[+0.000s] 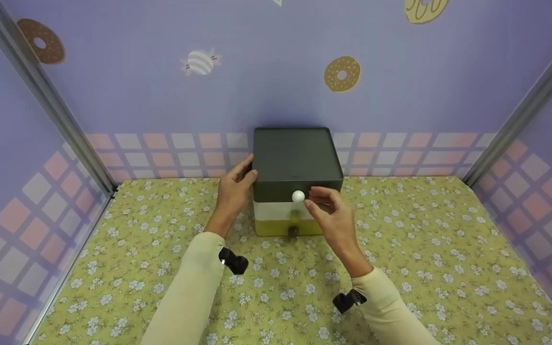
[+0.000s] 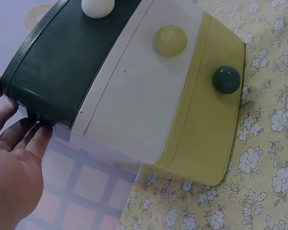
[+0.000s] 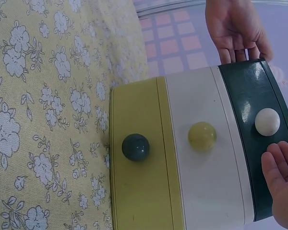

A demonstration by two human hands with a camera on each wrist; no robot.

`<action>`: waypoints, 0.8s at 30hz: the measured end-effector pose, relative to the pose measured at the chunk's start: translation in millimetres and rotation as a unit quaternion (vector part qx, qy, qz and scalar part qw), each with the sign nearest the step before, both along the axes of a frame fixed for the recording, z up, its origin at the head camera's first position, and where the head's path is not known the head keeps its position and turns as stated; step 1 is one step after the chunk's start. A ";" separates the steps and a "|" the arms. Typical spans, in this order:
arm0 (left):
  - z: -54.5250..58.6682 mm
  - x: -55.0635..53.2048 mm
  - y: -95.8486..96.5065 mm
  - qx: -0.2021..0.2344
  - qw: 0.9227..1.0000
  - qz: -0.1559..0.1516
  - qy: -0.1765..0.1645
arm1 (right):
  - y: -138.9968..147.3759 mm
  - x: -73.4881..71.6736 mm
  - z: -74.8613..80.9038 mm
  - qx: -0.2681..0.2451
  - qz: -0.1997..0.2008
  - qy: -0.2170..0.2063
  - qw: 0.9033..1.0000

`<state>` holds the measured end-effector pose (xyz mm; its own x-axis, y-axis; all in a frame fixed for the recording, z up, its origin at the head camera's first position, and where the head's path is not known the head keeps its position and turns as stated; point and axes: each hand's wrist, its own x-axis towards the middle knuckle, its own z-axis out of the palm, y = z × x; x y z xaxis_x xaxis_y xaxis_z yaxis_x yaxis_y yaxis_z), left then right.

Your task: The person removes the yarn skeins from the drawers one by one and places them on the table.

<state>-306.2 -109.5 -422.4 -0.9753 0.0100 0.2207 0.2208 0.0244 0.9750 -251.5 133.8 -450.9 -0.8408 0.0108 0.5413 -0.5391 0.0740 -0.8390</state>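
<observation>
A small three-drawer box stands on the table, with a dark green top drawer point(image 2: 53, 62), a white middle drawer point(image 2: 134, 91) and a yellow bottom drawer point(image 2: 201, 124). My left hand point(image 1: 233, 194) rests against the left side of the dark green part, fingertips at its side wall and thumb near the upper edge. In front of the top drawer, my right hand point(image 1: 337, 218) is held beside the white round knob point(image 3: 267, 121), thumb and fingers parted and slightly bent. A gap shows between the fingertips and the knob in the right wrist view.
The middle drawer has a yellow knob point(image 3: 202, 136), the bottom one a dark green knob point(image 3: 136, 147). A yellow flowered cloth point(image 1: 151, 268) covers the table. Behind the box rises a purple wall point(image 1: 276, 91) with printed sweets and checks; side walls stand left and right.
</observation>
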 end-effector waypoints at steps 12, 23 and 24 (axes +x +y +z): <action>-2.8 -0.2 -1.9 0.028 0.999 -0.013 0.009 | -12.4 -2.8 -1.1 0.045 -0.038 0.022 0.998; -4.2 0.5 -1.9 -0.012 1.000 -0.004 0.010 | -23.5 -4.8 -11.1 0.010 -0.062 -0.007 0.998; -3.9 0.9 -2.0 -0.016 1.000 -0.002 0.008 | -24.6 -4.8 -11.2 0.007 -0.065 -0.010 0.998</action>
